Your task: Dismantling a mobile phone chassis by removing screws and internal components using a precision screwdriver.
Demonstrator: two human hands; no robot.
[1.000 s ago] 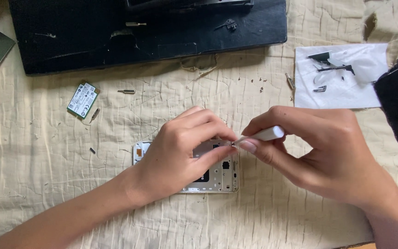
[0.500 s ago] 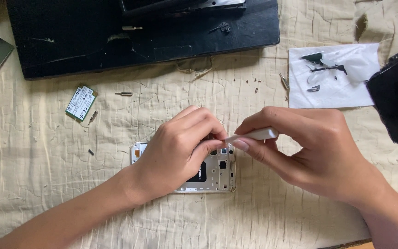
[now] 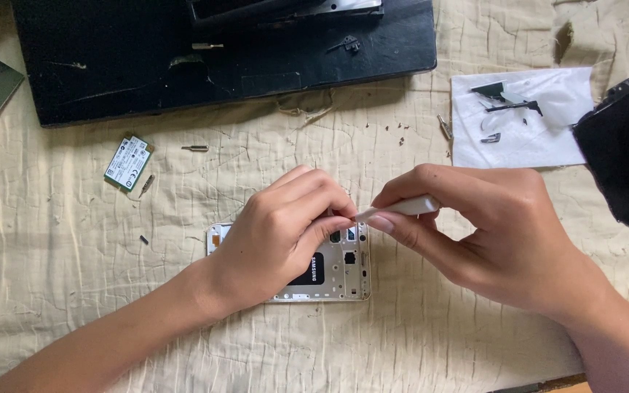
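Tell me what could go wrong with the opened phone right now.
The white pry tool in the right hand works at the opened phone near its exposed parts; a slip might gouge them. The left hand covers much of the phone. Loose screws on the wrinkled cloth could be lost.

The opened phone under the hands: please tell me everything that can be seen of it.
The opened phone lies flat, back cover off, on the wrinkled beige cloth. Its frame looks like silver metal with small holes and dark cut-outs; a black part sits in the middle. The left hand rests on it and hides most of its left half. The right hand holds a thin white tool whose tip meets the phone's upper edge by the left fingertips.
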